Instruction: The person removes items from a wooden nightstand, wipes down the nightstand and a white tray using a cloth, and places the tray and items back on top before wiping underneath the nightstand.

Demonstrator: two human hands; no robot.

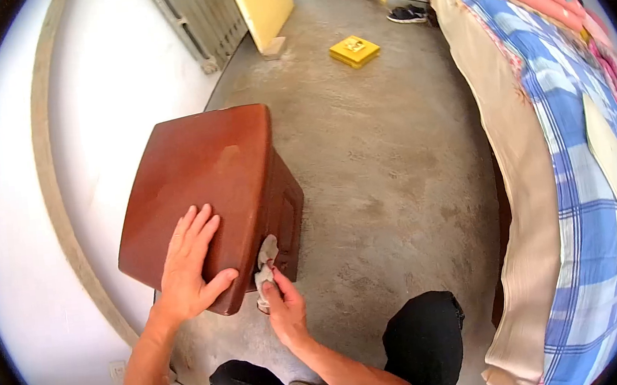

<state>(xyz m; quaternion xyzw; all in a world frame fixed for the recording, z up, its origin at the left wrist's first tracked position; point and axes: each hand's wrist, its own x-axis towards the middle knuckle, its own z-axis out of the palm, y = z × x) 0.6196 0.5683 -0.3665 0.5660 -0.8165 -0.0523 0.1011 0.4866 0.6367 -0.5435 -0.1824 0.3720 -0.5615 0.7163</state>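
Note:
A brown cabinet (pixel 197 173) with a smooth, slightly curved top stands on the floor beside the white wall. Flat on the near part of that top lies my left hand (pixel 192 269), its fingers spread. Just right of the top's near corner, my right hand (pixel 286 308) pinches a greyish-white cloth (pixel 263 276) between thumb and fingers. The cloth touches the cabinet's side, just below the edge of the top. Part of that side is hidden under the overhanging top.
A bed with a blue checked cover (pixel 577 161) runs along the right. A yellow box (pixel 355 50) sits on the concrete floor (pixel 387 163) ahead. Dark shoes (pixel 407 14) lie near the bed's far end. A yellow door (pixel 263 9) stands at the back left.

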